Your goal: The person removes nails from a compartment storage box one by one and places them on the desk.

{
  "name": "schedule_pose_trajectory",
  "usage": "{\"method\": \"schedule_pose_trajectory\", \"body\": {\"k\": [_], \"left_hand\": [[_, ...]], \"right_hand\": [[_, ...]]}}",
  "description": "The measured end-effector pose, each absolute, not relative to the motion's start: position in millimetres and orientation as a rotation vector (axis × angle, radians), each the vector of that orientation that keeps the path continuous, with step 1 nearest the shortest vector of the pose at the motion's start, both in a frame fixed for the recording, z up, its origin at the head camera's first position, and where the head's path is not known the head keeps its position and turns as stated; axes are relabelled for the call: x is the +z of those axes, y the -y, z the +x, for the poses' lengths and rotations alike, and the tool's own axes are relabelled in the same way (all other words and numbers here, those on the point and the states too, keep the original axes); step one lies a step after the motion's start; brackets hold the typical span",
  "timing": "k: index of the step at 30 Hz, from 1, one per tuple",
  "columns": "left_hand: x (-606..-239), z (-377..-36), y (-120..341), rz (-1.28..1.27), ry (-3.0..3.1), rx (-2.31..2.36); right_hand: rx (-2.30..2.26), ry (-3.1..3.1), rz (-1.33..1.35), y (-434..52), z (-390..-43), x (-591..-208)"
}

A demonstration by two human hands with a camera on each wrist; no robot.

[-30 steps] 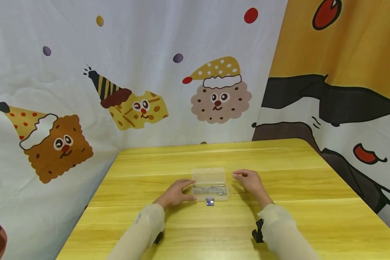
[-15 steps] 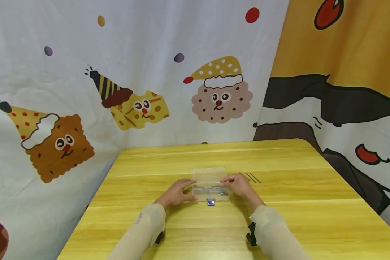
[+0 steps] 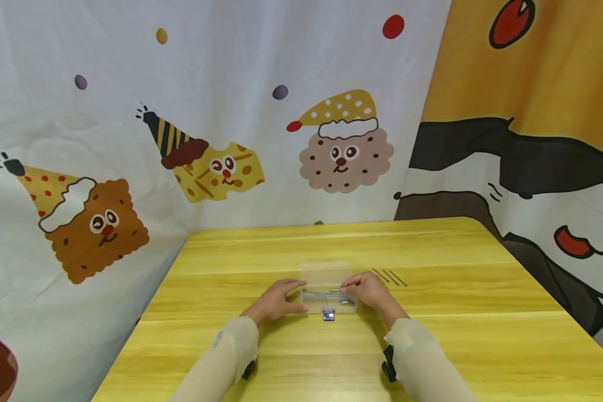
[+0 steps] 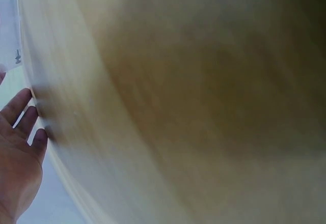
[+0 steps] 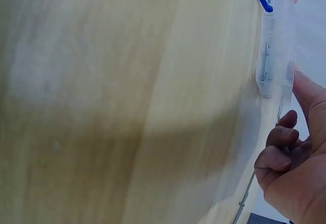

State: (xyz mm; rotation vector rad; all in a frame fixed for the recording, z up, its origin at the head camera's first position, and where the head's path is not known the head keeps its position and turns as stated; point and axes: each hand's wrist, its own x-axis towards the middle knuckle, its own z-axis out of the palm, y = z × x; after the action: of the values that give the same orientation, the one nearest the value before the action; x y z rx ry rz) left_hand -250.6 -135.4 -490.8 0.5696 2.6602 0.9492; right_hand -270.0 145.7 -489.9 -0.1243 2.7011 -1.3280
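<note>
While the small clear plastic box with a blue latch (image 3: 328,290) is steadied at its left end by the straight, spread fingers of the left hand (image 3: 276,300), the right hand (image 3: 369,289) has been brought in from the right, and its curled fingers are now closed on a thin metal rod at the box's right side. Three thin rods (image 3: 389,277) are now left uncovered on the yellow wooden table (image 3: 482,335), just right of the box.

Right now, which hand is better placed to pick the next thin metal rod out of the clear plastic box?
Probably the right hand: its fingers are over the clear plastic box and its rods, while the left hand rests on the box's left side.
</note>
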Motion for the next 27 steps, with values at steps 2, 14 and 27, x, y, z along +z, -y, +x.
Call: {"method": "schedule_pose_trajectory", "body": {"k": [2, 14, 27], "left_hand": [[-490, -250, 135, 0.571, -2.657, 0.957], [-492, -252, 135, 0.575, -2.651, 0.967], [-492, -252, 135, 0.58, -2.653, 0.964]], "right_hand": [[-1.294, -2.723, -0.138, -146, -271, -489], [-1.155, -2.709, -0.159, -146, -272, -478], [-1.113, -2.71, -0.168, -146, -277, -476]]}}
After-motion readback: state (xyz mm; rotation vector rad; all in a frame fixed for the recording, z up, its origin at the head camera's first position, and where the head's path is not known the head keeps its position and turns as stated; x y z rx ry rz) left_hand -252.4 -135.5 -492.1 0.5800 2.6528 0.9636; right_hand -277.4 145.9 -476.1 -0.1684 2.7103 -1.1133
